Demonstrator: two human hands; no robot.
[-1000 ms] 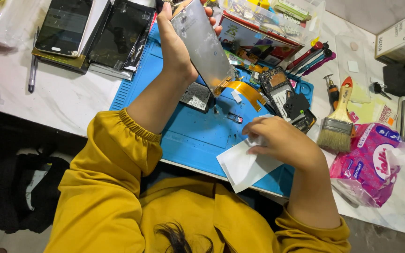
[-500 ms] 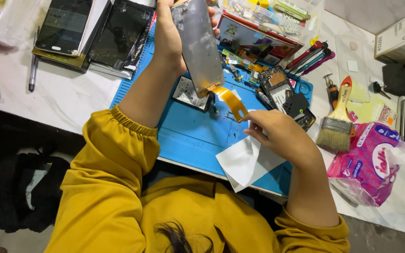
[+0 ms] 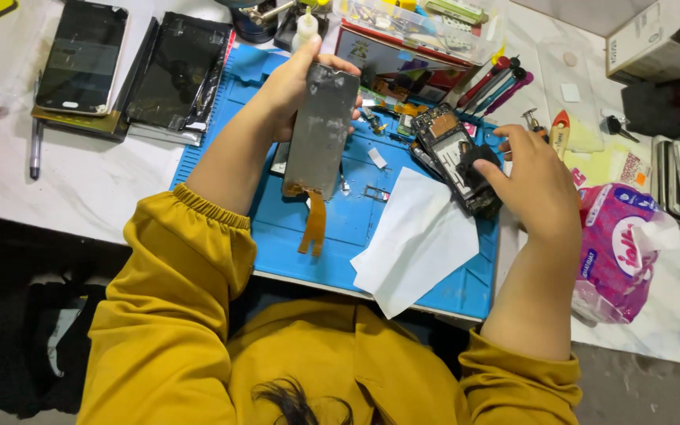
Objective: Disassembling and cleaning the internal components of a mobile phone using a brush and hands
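My left hand (image 3: 297, 86) holds a grey phone screen panel (image 3: 320, 130) upright over the blue work mat (image 3: 308, 228); an orange flex ribbon (image 3: 313, 224) dangles from the panel's lower end. My right hand (image 3: 537, 185) rests at the mat's right edge, its fingers touching an opened phone body (image 3: 452, 153) with exposed parts. A white sheet of paper (image 3: 415, 240) lies flat on the mat, left of my right hand and no longer held.
Two dark phones (image 3: 80, 59) and a screen panel (image 3: 175, 75) lie at the far left. A pink tissue pack (image 3: 619, 252) sits right. Screwdrivers (image 3: 493, 83), a clear parts box (image 3: 411, 24) and a white glue bottle (image 3: 303, 27) stand behind the mat.
My right hand let go of the white paper and moved right and away to the opened phone body. The left hand lowered the panel slightly; the ribbon now hangs free.
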